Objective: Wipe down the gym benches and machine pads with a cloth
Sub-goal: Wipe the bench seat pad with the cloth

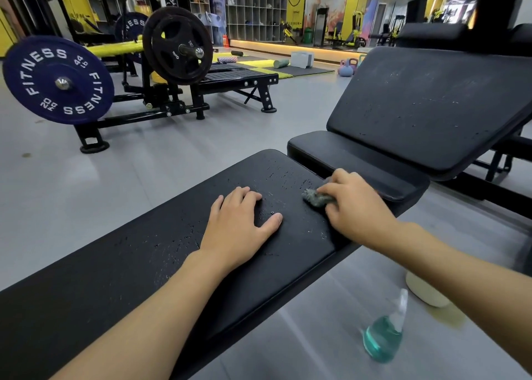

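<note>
**gymrat22:** So where's the cloth rn?

**mopguy:** Grey cloth (316, 199) is bunched up under the right hand (354, 204). Fingers are curled over it, pressing it onto the flat bench (172, 250) near the pad's far end. That's approx 3 o'clock from the left hand (239, 227).

**gymrat22:** And the left?

**mopguy:** Palm down on the bench, fingers spread & fairly straight, thumb out toward 3 o'clock, gripping nothing. Hands are near each other but apart.

**gymrat22:** Pad condition?

**mopguy:** Black, cracked, lots of pale flecks, esp. around both hands.

**gymrat22:** Anything else around?

**mopguy:** Just past the cloth at 1 o'clock there's a seat pad (354, 160). Beyond it a tilted back pad (431, 106) rises toward 2 o'clock, also flecked. At 5 o'clock on the grey floor (144, 172) stands a bottle (384, 336) w/ blue-green liquid, blurry. A white lump (426, 293) sits at 4 o'clock, partly hidden by the right forearm, can't tell what it is. Blue plate (57, 80) marked "FITNESS" at 10 o'clock, black plate (175, 48) at 11. Kettlebells (347, 68) far off at 1 o'clock.
</note>
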